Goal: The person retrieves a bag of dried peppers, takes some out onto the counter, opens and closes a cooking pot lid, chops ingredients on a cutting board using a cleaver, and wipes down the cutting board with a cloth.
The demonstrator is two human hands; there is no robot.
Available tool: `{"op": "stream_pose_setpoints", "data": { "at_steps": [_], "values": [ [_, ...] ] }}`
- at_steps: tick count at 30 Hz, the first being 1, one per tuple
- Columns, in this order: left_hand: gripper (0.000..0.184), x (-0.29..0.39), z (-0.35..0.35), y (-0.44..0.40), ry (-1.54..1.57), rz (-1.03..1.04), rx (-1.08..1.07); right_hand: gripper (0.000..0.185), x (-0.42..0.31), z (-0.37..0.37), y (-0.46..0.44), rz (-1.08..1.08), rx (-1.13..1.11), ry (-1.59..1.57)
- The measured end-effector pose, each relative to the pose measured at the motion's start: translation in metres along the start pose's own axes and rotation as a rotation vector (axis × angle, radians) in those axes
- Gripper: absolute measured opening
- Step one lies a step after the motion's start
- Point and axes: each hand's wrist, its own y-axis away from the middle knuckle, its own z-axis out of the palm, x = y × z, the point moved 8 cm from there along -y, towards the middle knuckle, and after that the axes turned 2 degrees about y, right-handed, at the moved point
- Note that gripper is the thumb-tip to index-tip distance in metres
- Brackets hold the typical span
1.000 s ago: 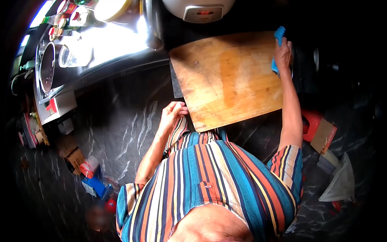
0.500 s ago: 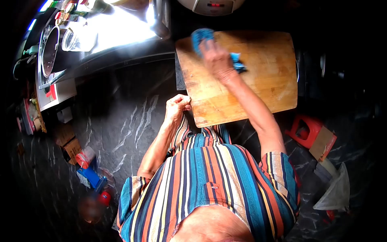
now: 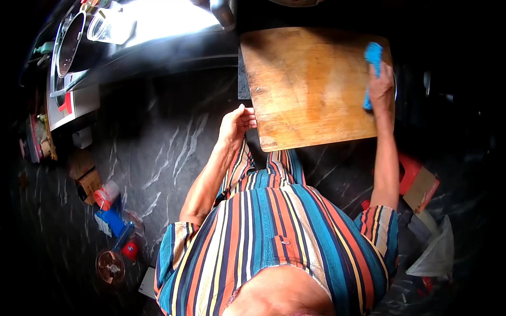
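A wooden cutting board [image 3: 311,100] lies in front of me, with worn, darker patches on its surface. On its right side my right hand [image 3: 381,90] is closed on a blue cloth [image 3: 373,52], pressing it against the wood; the cloth sticks out above and to the left of the fingers. My left hand [image 3: 238,125] is at the board's left edge, its curled fingers against the rim. The fingertips there are partly hidden.
A counter [image 3: 158,63] with a dark pot [image 3: 72,47] and a clear plastic container [image 3: 109,27] stands at upper left. On the dark floor are a red plastic item [image 3: 410,171] at right and a blue item [image 3: 109,221] at left.
My right hand has swept the blue cloth from the board's upper left to its right side. My left hand stays at the left edge, its fingers somewhat less tightly curled. The view has shifted slightly.
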Motion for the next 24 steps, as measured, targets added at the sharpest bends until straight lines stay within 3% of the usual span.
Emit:
{"op": "stream_pose_setpoints", "data": {
  "at_steps": [2, 4, 6, 10, 12, 14, 15, 16, 18, 21, 22, 24],
  "values": [
    [0.043, -0.003, 0.005, -0.005, 0.000, -0.026, -0.004, 0.018, 0.072, -0.007, 0.000, -0.086, 0.072, 0.331],
    [0.047, -0.001, 0.004, -0.004, -0.006, -0.059, 0.002, 0.026, 0.080, 0.011, 0.016, 0.062, -0.027, 0.489],
    [0.057, -0.001, 0.011, -0.004, 0.047, -0.102, -0.032, 0.027, 0.040, 0.036, 0.034, -0.058, 0.076, 0.457],
    [0.070, -0.007, 0.014, -0.012, 0.100, -0.144, -0.133, 0.036, -0.101, 0.087, 0.074, -0.269, -0.012, 0.396],
    [0.075, -0.002, 0.017, -0.020, 0.074, -0.140, -0.217, 0.042, -0.158, 0.121, 0.095, -0.347, -0.183, 0.266],
    [0.079, 0.006, 0.036, -0.010, 0.098, -0.189, -0.301, 0.041, -0.215, 0.133, 0.134, -0.563, -0.132, 0.115],
    [0.080, 0.019, 0.040, -0.004, 0.309, -0.110, -0.054, 0.037, -0.235, 0.131, 0.145, -0.578, -0.147, 0.043],
    [0.079, 0.019, 0.046, -0.001, 0.420, -0.134, -0.189, 0.033, -0.245, 0.123, 0.156, -0.592, -0.163, -0.027],
    [0.077, 0.030, 0.056, 0.018, 0.460, -0.181, -0.458, 0.046, -0.233, 0.088, 0.159, -0.525, -0.201, -0.260],
    [0.072, 0.065, 0.001, 0.019, 0.220, 0.047, -0.246, 0.042, -0.176, 0.032, 0.153, -0.552, 0.018, -0.194],
    [0.069, 0.071, -0.037, 0.017, 0.059, 0.151, -0.150, 0.031, -0.142, 0.008, 0.136, -0.340, 0.013, -0.182],
    [0.059, 0.041, -0.142, 0.000, -0.446, 0.048, 0.012, 0.015, -0.047, -0.023, 0.115, -0.030, 0.108, -0.092]
  ]
}}
